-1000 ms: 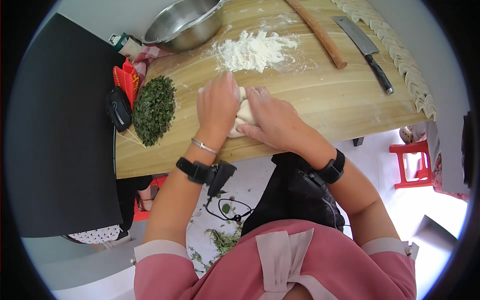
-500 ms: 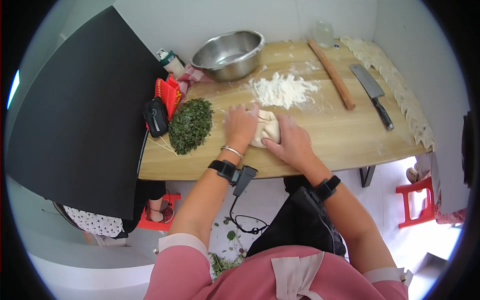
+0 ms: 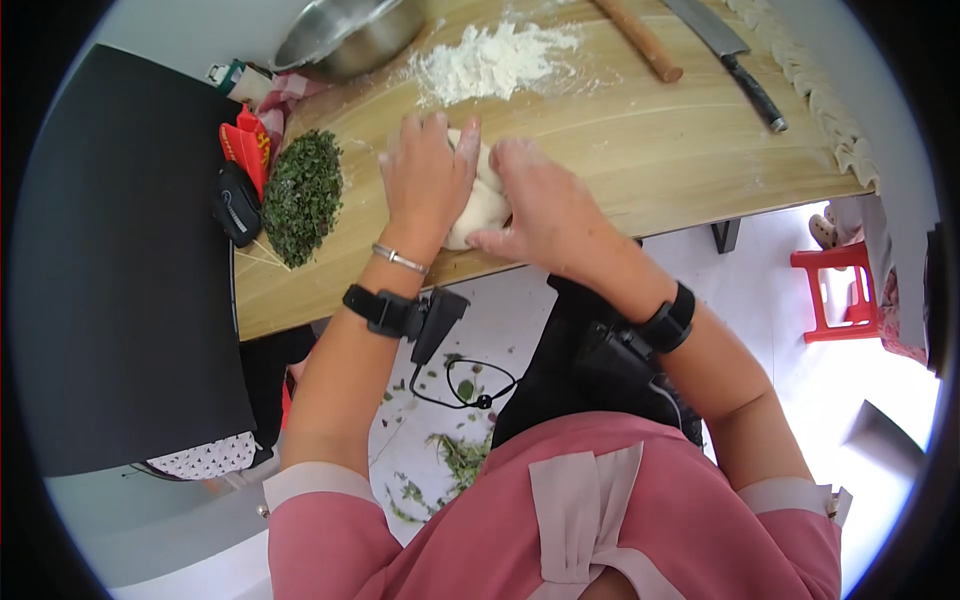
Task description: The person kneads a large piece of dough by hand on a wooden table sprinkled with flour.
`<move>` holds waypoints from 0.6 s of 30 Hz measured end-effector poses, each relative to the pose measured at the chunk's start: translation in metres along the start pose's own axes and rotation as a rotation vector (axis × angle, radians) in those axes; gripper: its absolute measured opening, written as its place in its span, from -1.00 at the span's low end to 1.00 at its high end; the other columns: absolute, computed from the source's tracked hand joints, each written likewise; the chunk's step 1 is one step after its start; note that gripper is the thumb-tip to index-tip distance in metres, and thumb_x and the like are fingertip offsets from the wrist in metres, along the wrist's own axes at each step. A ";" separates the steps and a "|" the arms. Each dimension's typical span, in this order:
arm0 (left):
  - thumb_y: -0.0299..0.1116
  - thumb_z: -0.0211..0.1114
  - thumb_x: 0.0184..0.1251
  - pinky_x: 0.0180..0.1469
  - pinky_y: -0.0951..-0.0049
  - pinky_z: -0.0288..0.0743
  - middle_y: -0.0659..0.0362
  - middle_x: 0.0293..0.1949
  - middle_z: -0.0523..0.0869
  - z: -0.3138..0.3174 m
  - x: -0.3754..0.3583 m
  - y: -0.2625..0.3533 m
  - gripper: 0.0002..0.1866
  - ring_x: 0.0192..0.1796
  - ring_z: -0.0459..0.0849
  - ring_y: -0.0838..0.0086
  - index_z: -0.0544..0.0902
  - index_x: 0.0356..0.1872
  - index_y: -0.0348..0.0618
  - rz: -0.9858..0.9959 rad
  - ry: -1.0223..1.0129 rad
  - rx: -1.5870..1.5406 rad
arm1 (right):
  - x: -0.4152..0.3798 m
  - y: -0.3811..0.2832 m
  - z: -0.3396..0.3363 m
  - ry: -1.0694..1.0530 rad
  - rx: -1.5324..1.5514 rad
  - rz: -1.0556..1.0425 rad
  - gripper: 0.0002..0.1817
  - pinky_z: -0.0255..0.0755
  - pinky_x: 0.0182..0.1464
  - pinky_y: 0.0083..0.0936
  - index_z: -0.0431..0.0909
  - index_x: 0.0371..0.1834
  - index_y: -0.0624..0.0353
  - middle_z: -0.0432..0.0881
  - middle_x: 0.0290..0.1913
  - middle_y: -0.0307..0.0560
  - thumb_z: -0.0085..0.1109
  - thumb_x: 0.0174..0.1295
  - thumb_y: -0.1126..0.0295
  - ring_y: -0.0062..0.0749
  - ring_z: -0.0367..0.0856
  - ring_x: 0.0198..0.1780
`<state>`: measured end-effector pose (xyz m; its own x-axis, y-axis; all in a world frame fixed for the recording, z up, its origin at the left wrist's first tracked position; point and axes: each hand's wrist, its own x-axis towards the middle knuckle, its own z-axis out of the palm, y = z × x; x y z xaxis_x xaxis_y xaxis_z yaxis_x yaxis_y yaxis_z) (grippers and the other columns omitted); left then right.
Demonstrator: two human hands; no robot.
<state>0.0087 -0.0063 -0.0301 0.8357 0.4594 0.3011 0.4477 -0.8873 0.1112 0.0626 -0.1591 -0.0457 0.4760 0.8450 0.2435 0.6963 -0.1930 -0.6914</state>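
A smooth lump of pale dough (image 3: 478, 208) lies near the front edge of the wooden table (image 3: 640, 165). My left hand (image 3: 428, 180) presses against its left side, thumb along the dough and fingers pointing away from me. From the right, my right hand (image 3: 540, 205) cups the dough, its thumb at the near side and its fingers curled over the far side. Beyond the hands is a patch of white flour (image 3: 492, 65). A heap of chopped green leaves (image 3: 302, 195) sits to the left of my left hand.
A steel bowl (image 3: 352, 38) stands at the back left. A black case (image 3: 238, 204) and a red packet (image 3: 245, 148) lie beside the leaves. At the right are a rolling pin (image 3: 640, 40), a cleaver (image 3: 735, 62) and a row of dough pieces (image 3: 822, 105). A red stool (image 3: 835, 290) stands below.
The view has tilted down, so the table appears higher and further left. My hands have shifted around the dough, and its folded top now looks smoother and longer.
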 end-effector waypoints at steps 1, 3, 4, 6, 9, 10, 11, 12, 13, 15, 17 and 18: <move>0.06 0.10 0.43 0.04 0.02 0.39 -0.13 -0.03 0.59 0.007 0.003 -0.003 -0.52 0.05 0.54 -0.03 0.63 -0.12 -0.24 -0.009 -0.017 0.003 | 0.006 -0.001 -0.002 0.046 0.019 0.024 -0.22 0.48 0.03 -0.15 0.33 0.11 0.37 0.52 -0.07 0.25 0.50 -0.09 0.15 0.17 0.55 0.02; -0.04 0.08 0.46 -0.11 -0.04 0.40 -0.08 -0.26 0.61 0.017 0.018 -0.005 -0.60 -0.17 0.56 -0.08 0.60 -0.35 -0.21 0.118 0.205 0.018 | 0.024 0.006 -0.008 0.093 0.029 0.040 -0.23 0.46 0.04 -0.15 0.36 0.11 0.38 0.53 -0.04 0.28 0.51 -0.09 0.14 0.21 0.54 0.02; -0.04 0.08 0.46 -0.11 -0.04 0.40 -0.08 -0.26 0.61 0.019 0.025 -0.008 -0.60 -0.17 0.56 -0.08 0.60 -0.35 -0.21 0.114 0.203 0.018 | 0.032 0.010 -0.011 0.021 0.053 0.033 -0.23 0.46 0.04 -0.14 0.36 0.11 0.39 0.53 -0.06 0.31 0.50 -0.07 0.12 0.24 0.54 0.01; -0.04 0.03 0.48 -0.15 -0.02 0.43 -0.11 -0.34 0.66 0.019 0.038 -0.010 -0.56 -0.21 0.60 -0.11 0.64 -0.39 -0.20 0.142 0.149 0.024 | 0.045 0.016 -0.013 -0.052 0.081 0.028 -0.22 0.46 0.05 -0.13 0.36 0.12 0.40 0.53 -0.08 0.33 0.49 -0.05 0.09 0.27 0.54 0.01; -0.01 0.02 0.46 -0.09 0.02 0.48 -0.20 -0.35 0.70 0.010 0.055 -0.006 -0.49 -0.20 0.67 -0.04 0.71 -0.40 -0.26 -0.030 -0.074 0.049 | 0.061 0.019 -0.011 -0.089 -0.001 0.083 -0.24 0.45 0.06 -0.13 0.37 0.11 0.42 0.55 -0.07 0.37 0.45 0.01 0.06 0.24 0.55 0.05; -0.01 0.02 0.46 -0.09 0.02 0.48 -0.20 -0.35 0.70 0.013 0.060 -0.009 -0.49 -0.20 0.67 -0.04 0.71 -0.40 -0.26 -0.020 -0.072 0.051 | 0.067 0.022 -0.008 -0.073 0.026 0.075 -0.28 0.45 0.06 -0.12 0.37 0.07 0.42 0.56 -0.05 0.37 0.43 0.04 0.05 0.23 0.55 0.04; 0.00 0.00 0.46 -0.09 0.02 0.49 -0.21 -0.34 0.70 0.015 0.064 -0.014 -0.48 -0.21 0.67 -0.05 0.72 -0.38 -0.25 0.006 -0.079 0.026 | 0.070 0.024 -0.006 -0.056 0.053 0.065 -0.31 0.45 0.06 -0.12 0.38 0.03 0.42 0.57 -0.03 0.37 0.41 0.06 0.05 0.22 0.56 0.03; 0.01 -0.03 0.47 -0.10 0.01 0.50 -0.22 -0.34 0.71 0.018 0.067 -0.018 -0.47 -0.21 0.68 -0.06 0.73 -0.36 -0.24 0.034 -0.083 0.002 | 0.073 0.024 -0.007 -0.043 0.054 0.066 -0.31 0.45 0.06 -0.12 0.38 0.03 0.42 0.57 -0.03 0.37 0.41 0.06 0.05 0.22 0.56 0.03; 0.01 -0.03 0.47 -0.10 0.01 0.50 -0.22 -0.34 0.71 0.019 0.068 -0.022 -0.47 -0.21 0.68 -0.06 0.73 -0.36 -0.24 0.046 -0.078 0.009 | 0.075 0.022 -0.008 -0.051 0.041 0.089 -0.35 0.45 0.04 -0.11 0.39 0.01 0.39 0.58 -0.03 0.35 0.39 0.08 0.06 0.21 0.57 0.02; 0.06 -0.06 0.48 -0.18 0.03 0.51 -0.20 -0.36 0.71 0.018 0.069 -0.030 -0.44 -0.31 0.67 -0.09 0.73 -0.37 -0.21 0.072 -0.097 -0.190 | 0.071 0.017 -0.006 -0.048 0.029 0.098 -0.38 0.46 0.03 -0.10 0.39 0.00 0.36 0.59 -0.02 0.34 0.38 0.10 0.07 0.21 0.59 0.00; 0.03 -0.03 0.49 -0.19 0.05 0.51 -0.16 -0.39 0.71 0.015 0.072 -0.047 -0.47 -0.34 0.66 -0.08 0.72 -0.34 -0.21 0.135 -0.034 -0.238 | 0.065 0.011 0.000 0.076 -0.012 0.112 -0.42 0.49 -0.02 -0.08 0.39 0.02 0.26 0.60 -0.06 0.29 0.38 0.10 0.11 0.22 0.61 -0.06; -0.01 0.00 0.49 -0.20 0.07 0.51 -0.11 -0.42 0.71 0.012 0.070 -0.055 -0.51 -0.36 0.65 -0.08 0.71 -0.30 -0.22 0.194 0.012 -0.292 | 0.058 0.005 0.001 0.078 -0.004 0.110 -0.42 0.49 -0.02 -0.08 0.39 0.02 0.26 0.60 -0.06 0.29 0.38 0.10 0.11 0.22 0.61 -0.06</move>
<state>0.0461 0.0745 -0.0264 0.8918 0.2818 0.3540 0.1693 -0.9334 0.3164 0.0928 -0.1102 -0.0356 0.5899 0.7772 0.2191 0.6397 -0.2843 -0.7141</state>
